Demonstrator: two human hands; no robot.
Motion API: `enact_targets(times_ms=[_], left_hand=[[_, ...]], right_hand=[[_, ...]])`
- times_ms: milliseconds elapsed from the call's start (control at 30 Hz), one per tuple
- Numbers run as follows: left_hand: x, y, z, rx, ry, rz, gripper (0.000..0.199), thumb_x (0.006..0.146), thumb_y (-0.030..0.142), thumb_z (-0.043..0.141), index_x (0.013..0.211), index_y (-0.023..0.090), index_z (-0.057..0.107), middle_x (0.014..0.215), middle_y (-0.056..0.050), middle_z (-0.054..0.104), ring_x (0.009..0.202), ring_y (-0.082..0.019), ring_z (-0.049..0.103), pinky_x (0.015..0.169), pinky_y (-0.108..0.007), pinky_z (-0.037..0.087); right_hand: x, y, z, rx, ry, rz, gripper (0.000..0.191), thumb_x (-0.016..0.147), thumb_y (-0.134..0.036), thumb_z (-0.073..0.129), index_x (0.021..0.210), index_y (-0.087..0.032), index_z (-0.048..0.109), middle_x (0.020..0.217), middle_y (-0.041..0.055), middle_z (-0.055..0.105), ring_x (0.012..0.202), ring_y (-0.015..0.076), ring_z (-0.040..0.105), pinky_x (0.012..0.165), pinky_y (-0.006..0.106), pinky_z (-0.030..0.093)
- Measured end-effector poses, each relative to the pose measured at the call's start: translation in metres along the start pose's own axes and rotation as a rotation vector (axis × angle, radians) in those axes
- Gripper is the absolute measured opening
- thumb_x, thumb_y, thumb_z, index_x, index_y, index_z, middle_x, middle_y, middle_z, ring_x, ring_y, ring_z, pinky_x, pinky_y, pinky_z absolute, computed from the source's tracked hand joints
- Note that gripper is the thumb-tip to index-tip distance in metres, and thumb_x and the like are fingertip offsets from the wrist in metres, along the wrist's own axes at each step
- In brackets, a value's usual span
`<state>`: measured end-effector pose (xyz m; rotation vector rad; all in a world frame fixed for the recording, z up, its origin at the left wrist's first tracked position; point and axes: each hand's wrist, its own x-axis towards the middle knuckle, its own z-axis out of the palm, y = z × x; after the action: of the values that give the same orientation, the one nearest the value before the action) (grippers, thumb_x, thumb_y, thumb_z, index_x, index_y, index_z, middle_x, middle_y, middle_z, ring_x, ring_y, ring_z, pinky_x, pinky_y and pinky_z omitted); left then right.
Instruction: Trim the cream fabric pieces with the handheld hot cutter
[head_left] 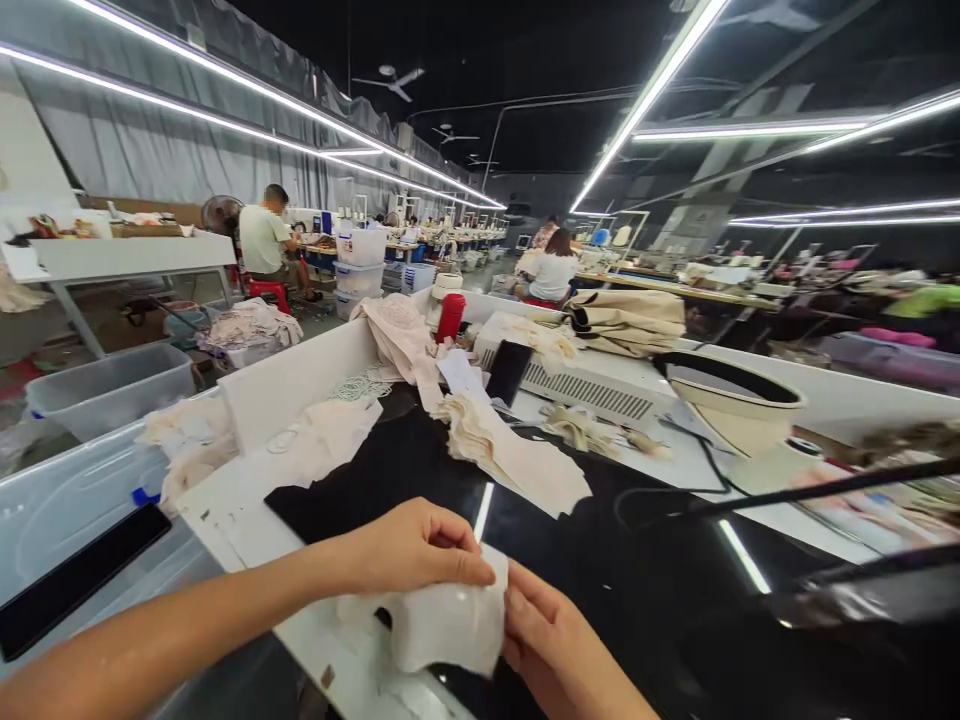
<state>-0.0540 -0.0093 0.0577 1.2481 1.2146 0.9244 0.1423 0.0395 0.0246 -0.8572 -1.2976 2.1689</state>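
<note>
A small piece of off-white fabric (450,628) hangs between my two hands above the front edge of the glossy black work surface (600,560). My left hand (420,548) pinches its upper edge between thumb and curled fingers. Closed on the right edge of the same piece is my right hand (551,630), its fingertips partly hidden behind the cloth. Farther back lies a fanned stack of cream fabric pieces (510,455). More pale cut pieces (322,445) are spread on the left side of the table.
A dark phone (508,372) leans against a white vented box (585,385). Near it stand a red bottle (450,318) and a cream round container (735,400). Clear plastic bins (112,385) sit at left. A blurred black machine part (862,600) occupies the right. People sit working behind.
</note>
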Motion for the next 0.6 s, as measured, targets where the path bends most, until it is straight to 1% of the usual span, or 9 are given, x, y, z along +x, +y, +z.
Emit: enact_targets(times_ms=[67,133,200,300,367,400,467,500,600], left_hand=[[0.002,0.006,-0.003,0.067,-0.069,-0.002,0.034,0.079,0.047,0.077,0.08,0.015,0.068,0.066,0.006,0.054,0.059,-0.009,0.042,0.054,-0.021,0.031],[0.004,0.012,-0.01,0.214,-0.085,0.009,0.028,0.083,0.042,0.075,0.083,0.016,0.069,0.069,0.006,0.058,0.063,-0.01,0.048,0.057,-0.02,0.034],[0.004,0.016,-0.02,0.528,-0.001,0.106,0.018,0.088,0.035,0.072,0.085,0.017,0.069,0.076,0.005,0.062,0.069,-0.012,0.055,0.062,-0.021,0.036],[-0.003,0.013,-0.031,1.142,0.177,0.368,0.009,0.097,0.022,0.064,0.09,0.019,0.068,0.089,0.003,0.064,0.077,-0.013,0.06,0.063,-0.023,0.034],[-0.013,0.004,-0.034,1.389,0.173,0.498,0.011,0.098,0.021,0.065,0.088,0.02,0.067,0.092,0.002,0.065,0.076,-0.014,0.061,0.059,-0.025,0.031],[-0.019,-0.001,-0.034,1.431,0.116,0.532,0.014,0.097,0.027,0.07,0.086,0.02,0.066,0.089,0.002,0.065,0.073,-0.014,0.061,0.057,-0.026,0.03],[-0.03,-0.012,-0.029,1.404,-0.017,0.547,0.029,0.091,0.044,0.078,0.078,0.021,0.065,0.076,0.005,0.064,0.063,-0.014,0.059,0.052,-0.029,0.029],[-0.034,-0.016,-0.025,1.378,-0.049,0.54,0.033,0.089,0.046,0.079,0.074,0.021,0.064,0.071,0.005,0.062,0.061,-0.014,0.058,0.052,-0.029,0.029],[-0.036,-0.022,-0.008,1.332,-0.01,0.573,0.029,0.096,0.035,0.073,0.074,0.02,0.062,0.073,0.004,0.064,0.066,-0.015,0.059,0.057,-0.03,0.036]], right_hand=[[0.007,-0.005,-0.002,0.006,0.201,-0.107,0.048,0.06,-0.057,0.094,0.08,-0.017,0.08,0.07,0.0031,0.067,0.064,0.0145,0.055,0.062,0.028,0.047],[0.013,-0.012,-0.009,-0.008,0.317,-0.184,0.047,0.058,-0.055,0.096,0.082,-0.017,0.081,0.069,0.0012,0.065,0.061,0.012,0.05,0.057,0.024,0.041],[0.014,-0.019,-0.015,-0.025,0.358,-0.246,0.046,0.057,-0.054,0.096,0.082,-0.019,0.081,0.067,-0.0019,0.061,0.06,0.0102,0.044,0.053,0.022,0.036],[0.004,-0.024,-0.021,-0.097,0.405,-0.313,0.037,0.063,-0.05,0.094,0.083,-0.022,0.082,0.062,-0.004,0.058,0.06,0.0105,0.044,0.055,0.022,0.038],[-0.008,-0.02,-0.023,-0.296,0.395,-0.36,0.025,0.073,-0.046,0.089,0.083,-0.024,0.083,0.068,-0.0013,0.065,0.067,0.0138,0.054,0.063,0.023,0.045],[-0.015,-0.015,-0.024,-0.424,0.373,-0.388,0.02,0.078,-0.044,0.085,0.082,-0.025,0.083,0.074,0.0004,0.071,0.073,0.0164,0.061,0.069,0.025,0.05],[-0.027,-0.004,-0.027,-0.658,0.295,-0.424,0.013,0.084,-0.039,0.078,0.083,-0.028,0.083,0.09,0.0028,0.078,0.086,0.0216,0.07,0.08,0.028,0.056],[-0.032,0.001,-0.029,-0.737,0.25,-0.427,0.01,0.085,-0.037,0.077,0.087,-0.029,0.083,0.095,0.0031,0.079,0.09,0.0232,0.072,0.084,0.029,0.057],[-0.046,0.013,-0.036,-0.94,0.118,-0.408,0.02,0.084,-0.029,0.078,0.103,-0.035,0.083,0.107,0.0027,0.081,0.099,0.0251,0.076,0.09,0.03,0.061]])
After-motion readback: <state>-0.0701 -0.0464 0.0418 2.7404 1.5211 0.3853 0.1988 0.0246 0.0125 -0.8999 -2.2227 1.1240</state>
